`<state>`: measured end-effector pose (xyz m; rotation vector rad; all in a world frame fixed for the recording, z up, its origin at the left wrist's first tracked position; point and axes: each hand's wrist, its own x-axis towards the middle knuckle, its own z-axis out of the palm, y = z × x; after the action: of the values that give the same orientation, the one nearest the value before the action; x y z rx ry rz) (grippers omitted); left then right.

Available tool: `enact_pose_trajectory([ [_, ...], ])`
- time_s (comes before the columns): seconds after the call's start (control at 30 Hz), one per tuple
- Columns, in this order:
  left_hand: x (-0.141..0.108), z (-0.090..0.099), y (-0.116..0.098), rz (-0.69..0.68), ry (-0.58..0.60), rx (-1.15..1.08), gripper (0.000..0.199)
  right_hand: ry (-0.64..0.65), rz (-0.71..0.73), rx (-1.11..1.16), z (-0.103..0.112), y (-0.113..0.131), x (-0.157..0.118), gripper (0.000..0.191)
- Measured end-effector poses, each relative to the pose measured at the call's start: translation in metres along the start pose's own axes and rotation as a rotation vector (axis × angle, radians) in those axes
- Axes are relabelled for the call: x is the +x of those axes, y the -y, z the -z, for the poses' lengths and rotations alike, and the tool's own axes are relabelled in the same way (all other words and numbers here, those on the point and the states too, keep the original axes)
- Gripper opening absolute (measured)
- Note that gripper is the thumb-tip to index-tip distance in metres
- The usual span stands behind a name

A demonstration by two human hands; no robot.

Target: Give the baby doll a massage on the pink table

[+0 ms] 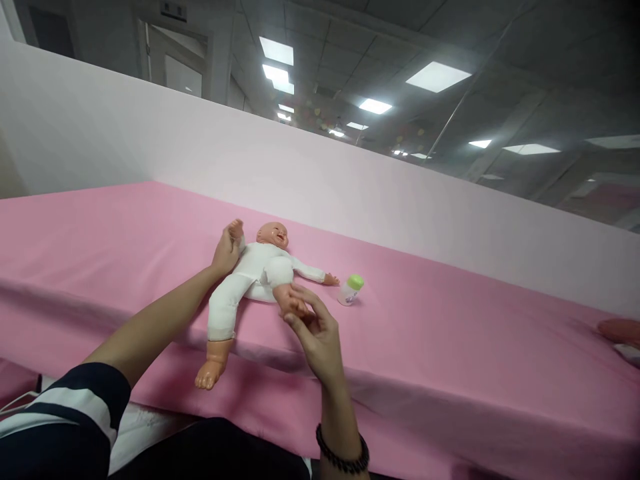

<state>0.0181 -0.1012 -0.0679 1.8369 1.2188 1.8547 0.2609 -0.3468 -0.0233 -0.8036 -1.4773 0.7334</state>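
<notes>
A baby doll lies on the bench, with a small bottle just to its right and a wall behind the bench's far edge.

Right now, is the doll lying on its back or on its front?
On its back: the doll has its face turned up toward the camera, and the front of its white suit is on top, with its back against the pink cloth.
</notes>
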Motion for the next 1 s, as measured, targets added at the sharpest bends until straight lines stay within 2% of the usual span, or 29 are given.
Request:
enact_pose_trajectory([
  [0.1,0.010,0.002,0.023,0.400,-0.262,-0.095,0.054,0.132,-0.075,-0.119,0.022,0.010,-0.040,0.029],
  [0.17,0.015,0.005,0.034,0.579,-0.317,-0.108,0.053,0.186,-0.144,-0.164,0.028,0.007,-0.063,0.029],
  [0.23,0.016,0.008,0.037,0.652,-0.313,-0.099,0.054,0.181,-0.183,-0.186,0.028,0.000,-0.077,0.029],
  [0.3,0.014,0.007,0.031,0.592,-0.278,-0.085,0.056,0.136,-0.155,-0.185,0.025,-0.003,-0.078,0.030],
  [0.4,0.006,0.004,0.013,0.310,-0.170,-0.055,0.056,0.021,-0.033,-0.154,0.014,-0.001,-0.052,0.031],
  [0.47,0.001,0.003,0.000,0.074,-0.006,-0.012,0.055,-0.045,0.013,-0.134,0.004,0.000,-0.023,0.032],
  [0.53,-0.002,0.004,-0.011,-0.128,0.193,0.055,0.051,-0.043,0.024,-0.115,-0.010,-0.005,0.008,0.033],
  [0.57,-0.003,0.006,-0.014,-0.207,0.282,0.095,0.049,-0.025,0.035,-0.106,-0.017,-0.009,0.021,0.033],
  [0.63,-0.005,0.008,-0.019,-0.280,0.384,0.167,0.043,0.010,0.047,-0.092,-0.030,-0.020,0.041,0.033],
  [0.7,-0.007,0.009,-0.020,-0.293,0.420,0.210,0.041,0.007,0.043,-0.084,-0.038,-0.026,0.049,0.034],
  [0.8,-0.008,0.006,-0.015,-0.230,0.369,0.146,0.039,-0.020,0.030,-0.082,-0.036,-0.018,0.035,0.036],
  [0.87,-0.006,0.001,-0.006,-0.134,0.252,0.058,0.043,0.002,0.028,-0.103,-0.024,-0.004,0.014,0.036],
  [1.0,0.008,0.002,0.023,0.168,-0.046,-0.055,0.056,0.127,0.010,-0.251,0.003,0.016,-0.036,0.028],
])
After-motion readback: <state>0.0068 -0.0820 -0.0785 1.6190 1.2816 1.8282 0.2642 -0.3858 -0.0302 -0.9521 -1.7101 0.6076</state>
